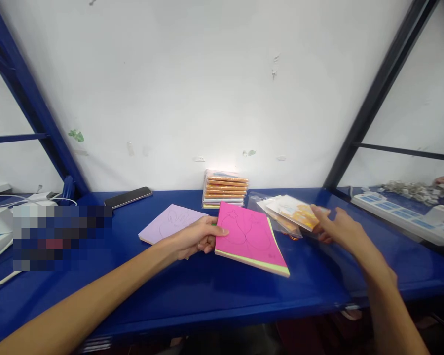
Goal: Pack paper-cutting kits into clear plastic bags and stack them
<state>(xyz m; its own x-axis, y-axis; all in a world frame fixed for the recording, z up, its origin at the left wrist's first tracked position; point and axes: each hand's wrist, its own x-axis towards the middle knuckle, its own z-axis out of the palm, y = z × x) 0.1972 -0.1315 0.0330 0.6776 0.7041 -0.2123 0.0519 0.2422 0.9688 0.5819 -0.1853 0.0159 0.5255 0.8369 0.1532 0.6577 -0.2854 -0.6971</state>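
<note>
Packet stack [225, 191] behind the pad [246, 236] in the left hand [198, 236], another pad [170, 221] left, phone [129, 198] beyond, cards [294, 211] right.

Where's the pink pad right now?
The pink pad is just below the middle of the head view, held in the left hand, right of the purple pad.

The left forearm [107, 285] is extended from eight o'clock; the left hand [197, 237] is closed in a pinch, its thumb [218, 230] laid uppermost. The right forearm [383, 286] is extended from four o'clock; the right hand [339, 229] is directed toward ten, partly curled.
</note>
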